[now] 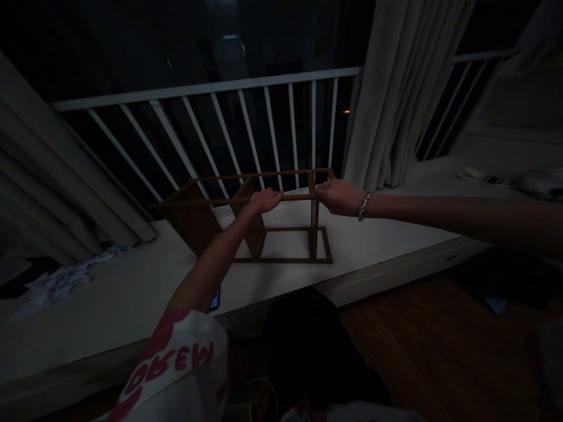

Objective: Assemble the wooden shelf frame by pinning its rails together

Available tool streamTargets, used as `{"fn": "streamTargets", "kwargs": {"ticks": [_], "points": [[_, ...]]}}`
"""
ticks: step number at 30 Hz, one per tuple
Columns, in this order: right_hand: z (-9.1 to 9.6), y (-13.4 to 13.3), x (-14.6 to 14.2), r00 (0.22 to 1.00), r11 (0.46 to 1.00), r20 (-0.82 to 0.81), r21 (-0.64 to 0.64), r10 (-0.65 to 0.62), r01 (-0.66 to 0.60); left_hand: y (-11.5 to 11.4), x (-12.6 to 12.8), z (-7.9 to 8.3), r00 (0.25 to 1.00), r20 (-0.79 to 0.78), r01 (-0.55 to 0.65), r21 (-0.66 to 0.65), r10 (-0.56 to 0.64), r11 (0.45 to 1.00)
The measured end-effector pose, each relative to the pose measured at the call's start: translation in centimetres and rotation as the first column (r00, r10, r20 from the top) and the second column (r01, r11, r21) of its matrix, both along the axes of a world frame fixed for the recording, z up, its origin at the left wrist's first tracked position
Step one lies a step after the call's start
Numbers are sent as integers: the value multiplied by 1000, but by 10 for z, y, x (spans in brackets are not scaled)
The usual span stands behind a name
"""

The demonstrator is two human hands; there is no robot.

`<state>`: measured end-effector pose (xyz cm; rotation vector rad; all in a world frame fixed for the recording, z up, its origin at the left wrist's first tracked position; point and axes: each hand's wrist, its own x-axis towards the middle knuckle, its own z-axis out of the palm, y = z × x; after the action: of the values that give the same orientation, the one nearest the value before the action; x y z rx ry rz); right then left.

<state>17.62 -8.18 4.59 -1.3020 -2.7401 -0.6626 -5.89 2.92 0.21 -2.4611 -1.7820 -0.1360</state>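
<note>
A brown wooden shelf rack (pixel 189 218) lies on its side on a pale window ledge (pixel 365 246), its slim rails running left to right and its shelf boards standing upright. My left hand (pixel 265 201) is closed over the upper near rail, around its middle. Farther right, my right hand (pixel 341 197), with a silver bracelet (pixel 363 207) at the wrist, is closed on the rack's right end by the last crosspiece. Its fingertips are partly hidden. Part of a phone (pixel 215 300) shows on the ledge beneath my left forearm.
A white railing (pixel 211 88) stands behind the rack, before a dark window. Curtains hang at left (pixel 57 170) and right (pixel 391 99). Crumpled cloth (pixel 70 278) lies on the ledge's left part. Below are a wooden floor (pixel 409 346) and a pale cable (pixel 269 384).
</note>
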Motion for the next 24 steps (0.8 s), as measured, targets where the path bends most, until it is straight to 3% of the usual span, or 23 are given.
{"fn": "streamTargets", "kwargs": {"ticks": [12, 24], "points": [[24, 28, -23, 991, 971, -31, -203, -134, 125, 1, 1, 1, 1000, -5, -5, -30, 5, 1000], [36, 65, -57, 987, 949, 52, -272, -150, 158, -2, 2, 2, 1000, -26, 8, 4, -8, 1000]]}}
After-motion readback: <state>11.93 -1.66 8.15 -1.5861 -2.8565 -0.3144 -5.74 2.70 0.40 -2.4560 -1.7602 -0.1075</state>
